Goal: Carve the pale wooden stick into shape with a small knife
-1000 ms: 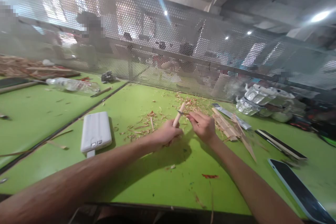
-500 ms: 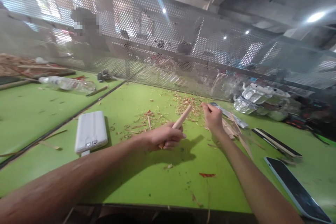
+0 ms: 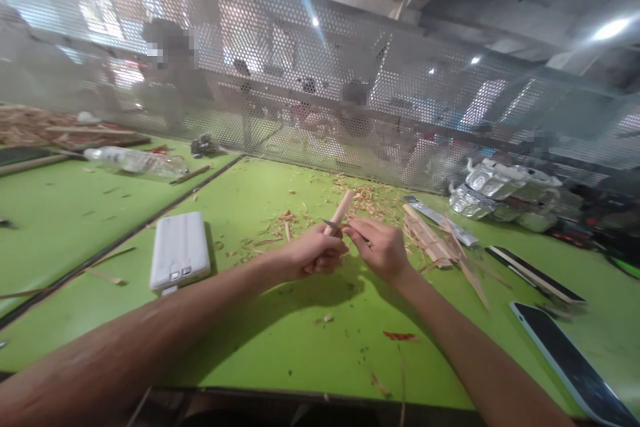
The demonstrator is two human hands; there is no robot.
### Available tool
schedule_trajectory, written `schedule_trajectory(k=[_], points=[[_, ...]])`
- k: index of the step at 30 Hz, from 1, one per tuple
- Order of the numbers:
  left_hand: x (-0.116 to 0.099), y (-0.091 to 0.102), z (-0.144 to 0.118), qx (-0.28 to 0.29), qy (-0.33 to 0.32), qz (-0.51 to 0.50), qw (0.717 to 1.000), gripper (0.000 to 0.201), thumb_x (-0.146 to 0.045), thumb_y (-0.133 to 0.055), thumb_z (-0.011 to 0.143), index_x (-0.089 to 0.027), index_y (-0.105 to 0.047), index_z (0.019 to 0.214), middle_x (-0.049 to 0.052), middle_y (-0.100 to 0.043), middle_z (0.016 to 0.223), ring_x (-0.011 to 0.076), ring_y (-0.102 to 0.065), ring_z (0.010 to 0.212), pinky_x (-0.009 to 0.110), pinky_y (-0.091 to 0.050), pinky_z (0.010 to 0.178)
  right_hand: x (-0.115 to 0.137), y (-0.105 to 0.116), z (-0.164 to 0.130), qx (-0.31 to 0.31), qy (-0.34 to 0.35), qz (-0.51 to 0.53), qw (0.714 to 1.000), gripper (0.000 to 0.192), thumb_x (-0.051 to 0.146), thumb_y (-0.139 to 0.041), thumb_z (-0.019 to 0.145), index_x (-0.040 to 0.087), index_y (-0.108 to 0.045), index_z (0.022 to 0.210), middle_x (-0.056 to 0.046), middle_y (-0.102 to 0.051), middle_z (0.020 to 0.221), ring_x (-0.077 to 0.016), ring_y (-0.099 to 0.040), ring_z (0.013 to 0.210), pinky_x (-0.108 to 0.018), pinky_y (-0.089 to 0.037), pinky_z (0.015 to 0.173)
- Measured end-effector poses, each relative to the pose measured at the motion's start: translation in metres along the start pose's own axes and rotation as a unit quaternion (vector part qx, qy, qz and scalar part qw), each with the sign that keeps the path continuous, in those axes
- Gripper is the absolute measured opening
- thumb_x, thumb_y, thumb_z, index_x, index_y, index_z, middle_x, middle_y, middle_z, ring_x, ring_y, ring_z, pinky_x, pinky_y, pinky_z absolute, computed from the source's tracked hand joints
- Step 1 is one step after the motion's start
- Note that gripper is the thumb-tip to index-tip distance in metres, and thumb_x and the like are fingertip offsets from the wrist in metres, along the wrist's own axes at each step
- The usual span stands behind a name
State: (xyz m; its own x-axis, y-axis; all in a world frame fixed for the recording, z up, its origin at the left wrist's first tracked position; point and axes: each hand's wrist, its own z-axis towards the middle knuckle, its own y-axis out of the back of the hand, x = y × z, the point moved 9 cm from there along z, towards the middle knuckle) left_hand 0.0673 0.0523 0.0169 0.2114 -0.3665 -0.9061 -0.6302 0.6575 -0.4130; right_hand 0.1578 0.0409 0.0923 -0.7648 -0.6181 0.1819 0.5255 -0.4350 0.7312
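My left hand [image 3: 320, 250] is closed around a pale wooden stick [image 3: 343, 205], which points up and away from me. My right hand [image 3: 379, 243] is pinched on a small knife, most of it hidden by the fingers. Its dark, thin blade [image 3: 329, 223] lies across the stick just above my left fist. Curled wood shavings [image 3: 367, 201] are scattered on the green tabletop [image 3: 280, 347] behind both hands. Beside my right hand lie several flat wooden strips [image 3: 429, 240].
A white power bank [image 3: 181, 250] sits left of my arms, a phone [image 3: 565, 360] at the right edge. Farther off are a plastic bottle [image 3: 137, 161], a metal ruler-like strip [image 3: 445, 220] and a foil-like silvery bundle [image 3: 500, 190]. A perforated screen [image 3: 310, 100] stands across the back, people beyond it.
My right hand has moved left and toward me, bringing the blade from beyond the stick's tip onto the stick. My left hand keeps its hold, with the stick slightly more upright.
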Motion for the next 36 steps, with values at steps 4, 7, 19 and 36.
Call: schedule_trajectory(k=[4,7,19,36], points=[[0.004,0.007,-0.001,-0.057,0.008,0.053,0.997,0.028,-0.013,-0.065,0.081,-0.023,-0.039,0.085,-0.012,-0.04,0.053,0.0029,-0.033,0.036,0.015,-0.022,0.032,-0.006,0.001,0.001,0.0,0.023,-0.042,0.999,0.042,0.047,-0.048,0.104,0.023,-0.081,0.094,-0.007,-0.072,0.076,-0.0179,-0.062,0.064,-0.029,-0.043,0.058],[0.008,0.007,-0.003,-0.054,0.023,0.077,0.995,0.027,-0.015,-0.065,0.082,-0.022,-0.039,0.082,-0.011,-0.043,0.056,0.0025,-0.036,0.038,0.015,-0.023,0.033,-0.023,0.006,0.004,-0.019,0.011,-0.033,0.999,0.042,0.049,-0.049,0.103,0.022,-0.081,0.099,-0.008,-0.076,0.086,-0.0181,-0.065,0.07,-0.028,-0.046,0.062],[0.012,-0.002,-0.006,-0.014,0.011,0.27,0.963,0.033,-0.042,-0.071,0.086,-0.02,-0.047,0.092,-0.008,-0.051,0.058,0.0065,-0.044,0.04,0.02,-0.035,0.035,-0.138,0.03,-0.006,-0.094,-0.181,-0.092,0.975,0.056,0.055,-0.045,0.098,0.016,-0.075,0.07,-0.007,-0.066,0.059,-0.018,-0.053,0.055,-0.029,-0.035,0.056],[-0.014,0.022,-0.001,-0.09,-0.069,0.168,0.979,0.05,-0.023,-0.075,0.087,-0.015,-0.042,0.124,-0.006,-0.059,0.067,0.0075,-0.056,0.047,0.019,-0.05,0.042,-0.009,-0.005,0.0,-0.004,0.09,0.07,0.993,0.031,0.032,-0.057,0.102,0.013,-0.078,0.089,-0.007,-0.075,0.075,-0.0157,-0.065,0.063,-0.026,-0.049,0.06]])
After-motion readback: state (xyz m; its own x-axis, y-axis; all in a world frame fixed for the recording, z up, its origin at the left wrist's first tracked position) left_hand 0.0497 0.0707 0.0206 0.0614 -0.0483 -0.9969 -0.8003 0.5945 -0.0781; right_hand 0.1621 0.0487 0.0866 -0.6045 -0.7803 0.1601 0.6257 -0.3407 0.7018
